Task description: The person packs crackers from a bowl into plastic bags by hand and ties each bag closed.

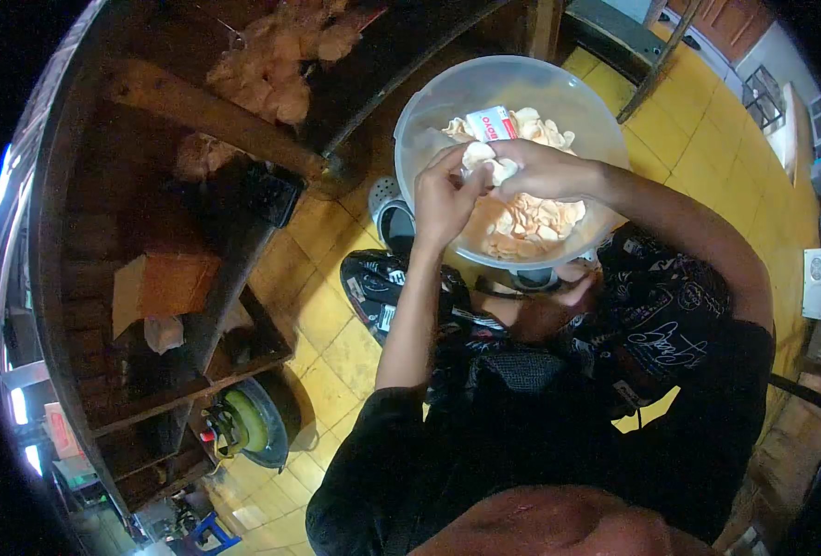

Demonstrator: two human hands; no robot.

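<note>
A large translucent round tub (610,139) stands in front of my lap, with many pale, thin chips (535,222) inside. Over its opening, my left hand (449,193) has its fingers closed on a whitish chip-like piece (478,156). Beside it, almost touching, my right hand (545,170) is closed around more pale pieces (501,170). A white and red packet (492,123) with printed letters lies just beyond the fingers, over the chips. The fingertips partly hide the pieces.
Wooden shelving (197,102) rises on the left, holding an open cardboard box (165,289). Below it are a green gas cylinder (248,419) and a dark basin (276,435). A grey clog (387,208) rests on the yellow tiled floor (331,324). A white device (819,283) is at far right.
</note>
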